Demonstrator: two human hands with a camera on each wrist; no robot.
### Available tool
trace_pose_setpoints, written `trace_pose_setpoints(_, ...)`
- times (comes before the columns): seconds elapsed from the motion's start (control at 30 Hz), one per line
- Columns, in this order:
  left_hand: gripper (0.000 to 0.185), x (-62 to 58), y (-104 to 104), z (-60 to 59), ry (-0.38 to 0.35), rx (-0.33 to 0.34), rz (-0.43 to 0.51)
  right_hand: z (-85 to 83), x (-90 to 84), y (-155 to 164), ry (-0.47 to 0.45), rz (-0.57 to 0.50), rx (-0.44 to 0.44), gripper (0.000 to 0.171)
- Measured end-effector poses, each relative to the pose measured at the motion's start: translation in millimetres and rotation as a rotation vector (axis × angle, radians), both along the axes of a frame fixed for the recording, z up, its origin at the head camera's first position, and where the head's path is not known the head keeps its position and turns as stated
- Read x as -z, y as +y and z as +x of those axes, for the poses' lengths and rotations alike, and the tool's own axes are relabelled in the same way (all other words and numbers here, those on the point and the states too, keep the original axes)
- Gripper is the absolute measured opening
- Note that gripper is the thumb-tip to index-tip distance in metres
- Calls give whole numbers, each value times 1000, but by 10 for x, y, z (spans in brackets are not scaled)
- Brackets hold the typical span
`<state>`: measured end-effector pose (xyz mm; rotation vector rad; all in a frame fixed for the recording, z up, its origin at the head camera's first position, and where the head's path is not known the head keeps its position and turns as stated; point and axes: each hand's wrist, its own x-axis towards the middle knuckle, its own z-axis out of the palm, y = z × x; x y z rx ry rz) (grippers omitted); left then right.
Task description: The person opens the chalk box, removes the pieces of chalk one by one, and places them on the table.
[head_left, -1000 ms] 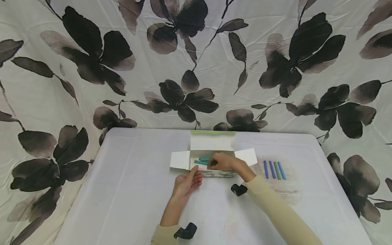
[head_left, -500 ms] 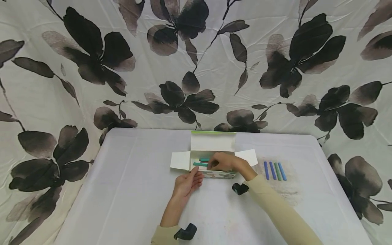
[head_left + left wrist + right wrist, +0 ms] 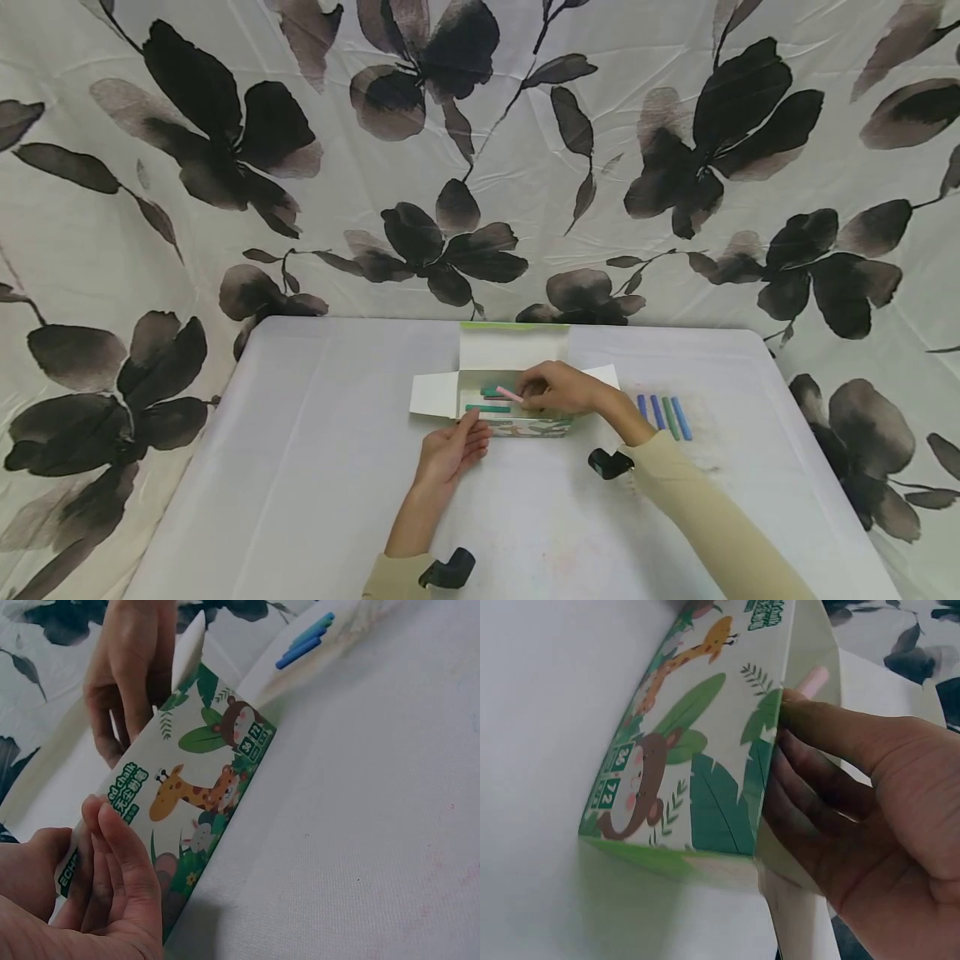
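Observation:
An open chalk box (image 3: 517, 427) printed with cartoon animals (image 3: 196, 796) lies at the middle of the white table (image 3: 300, 467), flaps spread. Teal chalks (image 3: 487, 408) lie inside it. My right hand (image 3: 558, 390) hovers over the box and pinches a pink chalk (image 3: 510, 394), whose tip shows above the box wall (image 3: 814, 678) in the right wrist view. My left hand (image 3: 452, 447) steadies the near left corner of the box (image 3: 112, 847) with thumb and straight fingers.
Several blue and green chalks (image 3: 663, 415) lie in a row on the table right of the box, over a smudged patch. A floral-print cloth (image 3: 480, 167) hangs behind and around the table.
My right hand has lifted slightly out of the box with a pink chalk now showing between its fingers. The left hand stays at the box corner.

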<state>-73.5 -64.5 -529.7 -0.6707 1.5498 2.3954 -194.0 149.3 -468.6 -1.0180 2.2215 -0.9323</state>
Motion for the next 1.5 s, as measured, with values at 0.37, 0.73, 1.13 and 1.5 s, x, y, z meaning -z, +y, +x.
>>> trace_pose_setpoints(0.37, 46, -4, -4, 0, 0, 1, -4, -4, -46, 364, -24, -106, 164, 24)
trace_pose_setpoints(0.73, 46, -21, 4, -12, -5, -4, -13, 5, -145, 728, -82, -210, 276, 30)
trace_pose_setpoints(1.13, 49, -27, 13, -21, 11, 15, -18, 27, -210, 1136, -66, -220, 482, 37)
trace_pose_setpoints(1.5, 49, -29, 14, -19, 10, 18, -20, 97, -143, 1540, -87, -206, 602, 44)
